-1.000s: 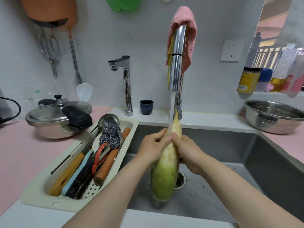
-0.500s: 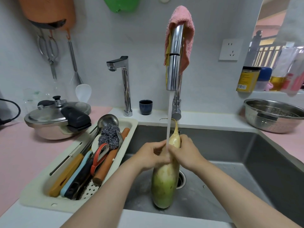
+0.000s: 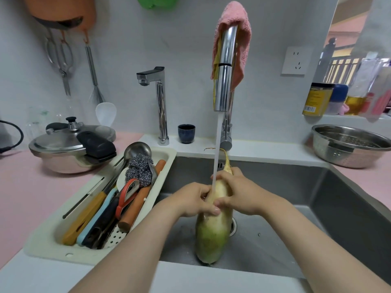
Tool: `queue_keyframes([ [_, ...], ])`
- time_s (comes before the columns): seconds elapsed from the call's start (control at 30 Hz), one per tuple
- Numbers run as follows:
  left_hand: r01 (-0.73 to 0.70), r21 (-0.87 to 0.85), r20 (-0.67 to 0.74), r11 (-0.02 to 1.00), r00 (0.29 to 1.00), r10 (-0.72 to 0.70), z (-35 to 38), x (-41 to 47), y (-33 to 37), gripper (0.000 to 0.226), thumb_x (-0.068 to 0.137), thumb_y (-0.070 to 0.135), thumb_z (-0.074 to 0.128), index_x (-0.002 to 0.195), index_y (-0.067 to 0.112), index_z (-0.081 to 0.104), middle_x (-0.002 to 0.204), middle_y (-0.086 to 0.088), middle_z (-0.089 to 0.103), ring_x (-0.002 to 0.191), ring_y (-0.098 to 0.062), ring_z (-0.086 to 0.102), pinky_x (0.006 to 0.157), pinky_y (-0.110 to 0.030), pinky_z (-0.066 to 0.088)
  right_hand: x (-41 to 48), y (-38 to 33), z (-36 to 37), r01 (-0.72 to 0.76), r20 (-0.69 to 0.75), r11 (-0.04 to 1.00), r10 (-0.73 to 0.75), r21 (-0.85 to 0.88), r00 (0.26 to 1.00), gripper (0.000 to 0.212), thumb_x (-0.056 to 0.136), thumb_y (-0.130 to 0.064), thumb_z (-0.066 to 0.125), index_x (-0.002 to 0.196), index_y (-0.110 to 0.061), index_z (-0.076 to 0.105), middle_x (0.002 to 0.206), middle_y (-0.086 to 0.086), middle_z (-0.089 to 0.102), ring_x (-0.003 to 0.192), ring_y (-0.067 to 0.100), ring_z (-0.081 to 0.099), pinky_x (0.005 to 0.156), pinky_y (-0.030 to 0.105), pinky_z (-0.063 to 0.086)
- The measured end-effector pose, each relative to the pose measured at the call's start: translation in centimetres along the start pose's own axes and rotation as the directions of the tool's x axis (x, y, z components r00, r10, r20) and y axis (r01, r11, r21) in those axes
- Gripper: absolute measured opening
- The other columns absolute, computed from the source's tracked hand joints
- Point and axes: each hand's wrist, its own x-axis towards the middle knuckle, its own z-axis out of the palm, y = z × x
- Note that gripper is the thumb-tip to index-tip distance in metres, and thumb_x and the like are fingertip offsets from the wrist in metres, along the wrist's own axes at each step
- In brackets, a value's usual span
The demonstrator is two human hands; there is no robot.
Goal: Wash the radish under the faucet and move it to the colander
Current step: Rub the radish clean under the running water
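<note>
A long radish, pale at the tip and green at the fat end, hangs nearly upright over the steel sink, tip pointing up and away. My left hand wraps its left side and my right hand wraps its right side, both around the upper half. Water streams from the chrome faucet onto the radish between my hands. The steel colander sits on the counter at the right, with nothing visible in it.
A cream drainer tray with several utensils and a steel scourer spans the sink's left side. A pressure cooker stands on the pink counter at left. A second small tap and a dark cup stand behind the sink. Jars line the right shelf.
The radish has dropped lower into the sink, and both hands have slid down along its upper half under the running water.
</note>
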Motion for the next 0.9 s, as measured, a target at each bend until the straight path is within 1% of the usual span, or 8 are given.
queue_keyframes([
  [0.2, 0.024, 0.242, -0.230, 0.970, 0.973, 0.033, 2.1, 1.0, 1.4, 0.043, 0.072, 0.031, 0.085, 0.056, 0.014, 0.049, 0.077, 0.000, 0.068, 0.077, -0.019, 0.062, 0.079, -0.034, 0.055, 1.3, 2.0, 0.9, -0.190, -0.165, 0.969, 0.216, 0.158, 0.962, 0.032, 0.096, -0.038, 0.065, 0.125, -0.028, 0.057, 0.129, 0.007, 0.038, 0.093, 0.027, 0.059, 0.084, 0.029, 0.044],
  [0.27, -0.009, 0.228, -0.179, 0.974, 0.982, 0.051, 2.7, 1.1, 1.8, 0.022, 0.073, 0.035, 0.086, 0.079, 0.022, 0.069, 0.098, -0.001, 0.075, 0.092, -0.022, 0.066, 0.088, -0.035, 0.055, 1.8, 2.3, 1.0, -0.205, -0.222, 0.956, 0.251, 0.208, 0.942, 0.019, 0.101, -0.036, 0.056, 0.116, -0.026, 0.060, 0.129, 0.010, 0.044, 0.094, 0.028, 0.059, 0.086, 0.029, 0.041],
  [0.37, 0.014, 0.187, -0.047, 0.982, 0.999, -0.005, 2.4, 1.0, 1.5, 0.070, 0.083, 0.039, 0.081, 0.146, 0.038, 0.052, 0.116, -0.006, 0.074, 0.110, -0.025, 0.067, 0.094, -0.033, 0.052, 1.9, 1.8, 1.0, -0.167, -0.185, 0.966, 0.205, 0.199, 0.961, 0.022, 0.103, -0.035, 0.055, 0.123, -0.027, 0.058, 0.131, 0.007, 0.041, 0.093, 0.024, 0.057, 0.086, 0.029, 0.042],
  [0.53, 0.054, -0.168, -0.044, 0.984, 0.997, -0.062, 0.3, 1.3, -0.9, 0.039, 0.079, 0.026, 0.084, 0.115, 0.039, 0.075, 0.082, 0.016, 0.074, 0.081, -0.007, 0.068, 0.089, -0.037, 0.060, 1.6, 0.9, 1.3, -0.069, -0.086, 0.957, 0.097, 0.282, 0.992, 0.052, 0.088, -0.029, 0.077, 0.132, -0.033, 0.051, 0.135, 0.002, 0.034, 0.108, 0.021, 0.053, 0.083, 0.021, 0.044],
  [0.63, 0.010, -0.087, 0.009, 0.996, 1.000, -0.010, 0.3, 0.9, -0.8, 0.046, 0.077, 0.009, 0.086, 0.115, 0.031, 0.072, 0.097, 0.014, 0.075, 0.083, 0.000, 0.068, 0.088, -0.030, 0.058, 2.2, 0.8, 1.6, -0.039, -0.223, 0.948, 0.115, 0.317, 0.968, 0.022, 0.090, -0.028, 0.074, 0.104, -0.028, 0.057, 0.124, 0.005, 0.047, 0.089, 0.011, 0.053, 0.068, 0.015, 0.039],
  [0.73, 0.013, 0.021, -0.078, 1.000, 0.997, -0.011, 0.7, 0.9, 0.1, 0.039, 0.074, 0.036, 0.088, 0.109, 0.025, 0.073, 0.105, 0.007, 0.074, 0.099, -0.011, 0.069, 0.095, -0.034, 0.056, 2.7, 0.3, 2.1, -0.020, -0.305, 0.971, 0.094, 0.239, 0.948, 0.012, 0.095, -0.035, 0.066, 0.095, -0.027, 0.057, 0.118, 0.005, 0.052, 0.084, 0.009, 0.053, 0.073, 0.026, 0.042],
  [0.83, 0.093, -0.006, -0.044, 0.996, 0.995, -0.093, 0.3, 1.0, -0.1, 0.028, 0.068, 0.040, 0.092, 0.086, 0.028, 0.074, 0.087, 0.008, 0.073, 0.090, -0.011, 0.070, 0.086, -0.031, 0.059, 2.3, -0.6, 2.3, 0.050, -0.207, 0.970, 0.001, 0.239, 0.978, 0.012, 0.100, -0.030, 0.061, 0.110, -0.024, 0.058, 0.123, 0.005, 0.045, 0.085, 0.005, 0.054, 0.085, 0.027, 0.048],
  [0.9, 0.110, -0.057, 0.028, 0.992, 0.994, -0.108, -0.2, 0.7, -0.6, 0.021, 0.069, 0.027, 0.093, 0.077, 0.028, 0.074, 0.075, 0.011, 0.070, 0.079, -0.008, 0.066, 0.083, -0.030, 0.059, 1.7, -1.0, 2.1, 0.052, -0.067, 0.961, -0.035, 0.271, 0.997, 0.031, 0.094, -0.023, 0.069, 0.118, -0.029, 0.051, 0.125, 0.002, 0.037, 0.086, 0.007, 0.053, 0.073, 0.015, 0.047],
])
